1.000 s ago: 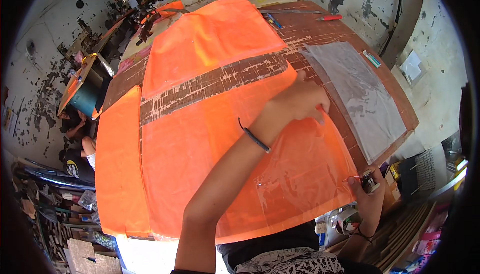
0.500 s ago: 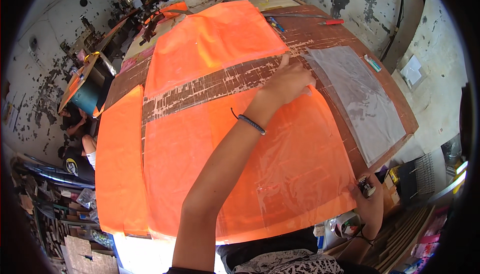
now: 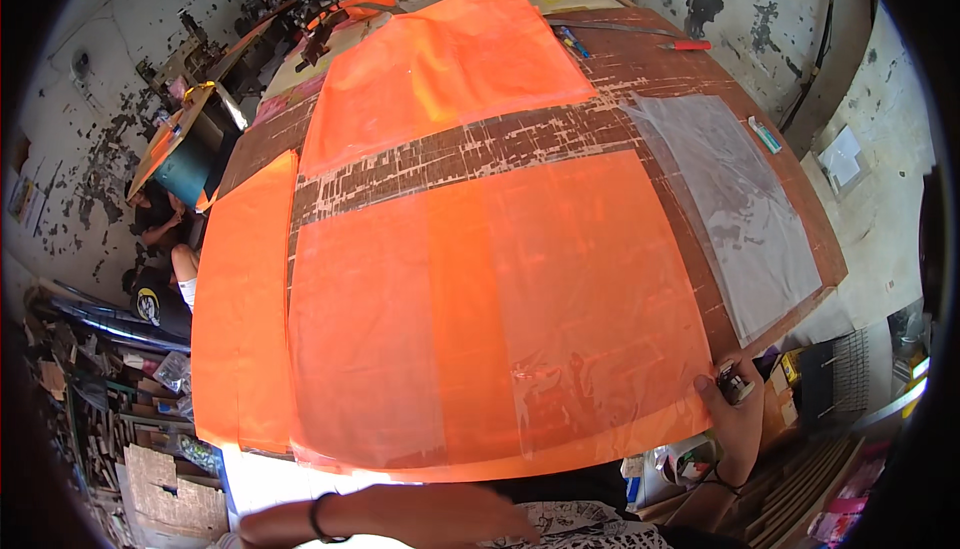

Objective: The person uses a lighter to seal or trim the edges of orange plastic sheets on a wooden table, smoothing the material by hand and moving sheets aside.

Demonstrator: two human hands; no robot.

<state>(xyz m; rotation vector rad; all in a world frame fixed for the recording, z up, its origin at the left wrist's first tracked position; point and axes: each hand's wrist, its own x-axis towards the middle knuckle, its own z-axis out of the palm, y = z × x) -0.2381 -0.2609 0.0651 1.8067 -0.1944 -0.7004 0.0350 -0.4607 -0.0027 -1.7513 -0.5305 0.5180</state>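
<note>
A large orange fabric panel (image 3: 465,319) lies flat across the near part of the table, with clear plastic sheets (image 3: 600,289) over its left and right parts. Between the sheets runs a brighter bare orange strip. By the panel's near right corner, my right hand (image 3: 738,414) is closed round a small dark and silvery metal thing (image 3: 735,385), its thumb close to the panel's edge. I cannot make out that thing's kind. My left hand (image 3: 455,517) is low in front of the table's near edge, over my patterned shirt, holding nothing visible; its fingers are smeared by motion.
More orange fabric (image 3: 440,69) lies farther back, and a folded orange piece (image 3: 240,319) at the left. Loose clear plastic sheets (image 3: 740,219) rest at the right of the worn brown table (image 3: 480,144). A red-handled tool (image 3: 690,46) lies behind them. A person (image 3: 160,229) sits at far left.
My left hand has left the panel's far right corner and dropped to the near edge, uncovering the panel. My right hand stays at the near right corner with the metal thing.
</note>
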